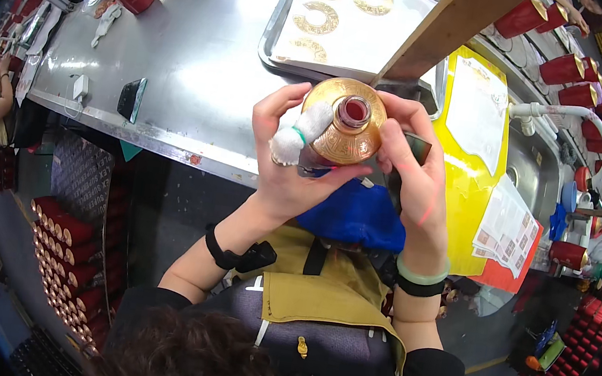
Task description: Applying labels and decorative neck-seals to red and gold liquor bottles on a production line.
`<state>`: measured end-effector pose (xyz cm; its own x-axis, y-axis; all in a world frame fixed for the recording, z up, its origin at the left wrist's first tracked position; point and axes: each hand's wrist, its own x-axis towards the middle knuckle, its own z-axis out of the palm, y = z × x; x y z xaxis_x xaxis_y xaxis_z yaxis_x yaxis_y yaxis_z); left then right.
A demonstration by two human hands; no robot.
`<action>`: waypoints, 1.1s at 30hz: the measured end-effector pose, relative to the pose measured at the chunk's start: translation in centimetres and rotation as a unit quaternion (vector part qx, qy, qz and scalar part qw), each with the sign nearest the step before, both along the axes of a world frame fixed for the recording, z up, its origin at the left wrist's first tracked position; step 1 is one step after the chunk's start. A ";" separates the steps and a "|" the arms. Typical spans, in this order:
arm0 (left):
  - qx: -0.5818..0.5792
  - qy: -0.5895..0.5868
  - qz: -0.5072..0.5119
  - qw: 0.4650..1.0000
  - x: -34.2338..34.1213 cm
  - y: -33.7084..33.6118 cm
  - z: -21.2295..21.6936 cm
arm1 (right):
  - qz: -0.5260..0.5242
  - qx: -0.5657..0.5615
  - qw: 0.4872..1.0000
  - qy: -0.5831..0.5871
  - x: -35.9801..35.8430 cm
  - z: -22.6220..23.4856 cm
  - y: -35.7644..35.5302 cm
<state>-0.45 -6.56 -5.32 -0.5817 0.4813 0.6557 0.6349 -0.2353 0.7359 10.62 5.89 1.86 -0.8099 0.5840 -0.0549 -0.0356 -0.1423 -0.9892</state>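
The tabletop (205, 48) is stretching ahead of you. Near its edge, your left hand (277, 178) and right hand (421, 174) are holding the gold-topped bottle (347, 148) between them, each grip cupping a side snugly. You should be pressing softly and evenly with the white cloth pad (314, 120), leaving the open neck (354, 110) alone.

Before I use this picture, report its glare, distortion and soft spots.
Head view: white glare washes across the steel worktable; head view: fisheye bending curves the worktable's far edge, and the corners fall to black; head view: the gold-shouldered bottle looks fairly crisp, with bright glints, while the stacked red-and-gold containers at lower left look small and softer.
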 end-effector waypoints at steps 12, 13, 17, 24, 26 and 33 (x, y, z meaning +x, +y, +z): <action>-0.094 0.149 0.120 0.977 1.9 1.6 -0.4 | 0.008 0.110 0.993 -0.037 0.5 0.5 0.9; -0.057 0.185 0.129 0.973 1.3 1.9 -0.8 | 0.009 0.156 0.986 -0.049 0.8 0.7 0.9; 0.014 0.029 -0.018 0.999 0.0 1.3 -0.9 | 0.015 0.283 0.955 -0.092 2.7 2.2 1.8; 0.038 -0.009 0.071 0.997 1.4 2.1 -0.3 | 0.002 0.517 0.852 0.085 2.4 5.7 0.8; 0.039 -0.009 0.078 0.996 1.6 2.1 -0.5 | 0.027 0.708 0.698 0.107 1.5 6.2 0.5; 0.081 0.007 0.081 0.993 1.2 2.0 -1.3 | 0.122 0.722 0.677 0.067 1.4 7.0 -0.9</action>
